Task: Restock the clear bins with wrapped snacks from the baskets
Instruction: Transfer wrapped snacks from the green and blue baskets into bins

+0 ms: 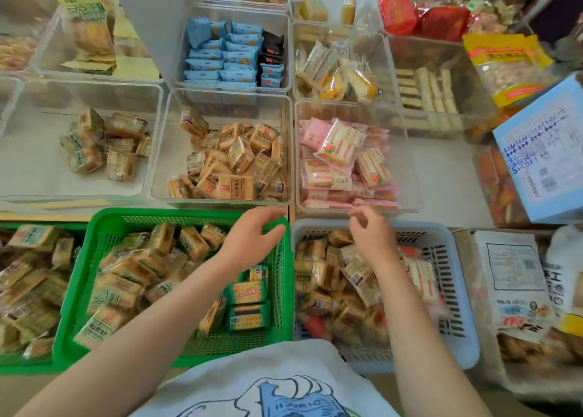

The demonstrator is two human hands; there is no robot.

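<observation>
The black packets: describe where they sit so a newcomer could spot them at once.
Start at the green basket, go up past the tan-cracker bin to the bin of light-blue packets. The black packets stand at its right edge, the only dark wrappers there.

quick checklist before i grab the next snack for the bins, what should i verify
1. Left hand free: ok, fingers relaxed above the green basket, holding nothing.
2. Right hand free: ok, loosely curled over the grey basket, nothing seen in it.
3. Stock left in both baskets: ok, wrapped snacks fill each.
4. Room in the pink snack bin: ok, its right side is bare.
5. Room in the middle tan snack bin: ok, the pile sits below the rim.
6. Which basket snack matches which bin: cannot tell, the labels are blurred.
</observation>
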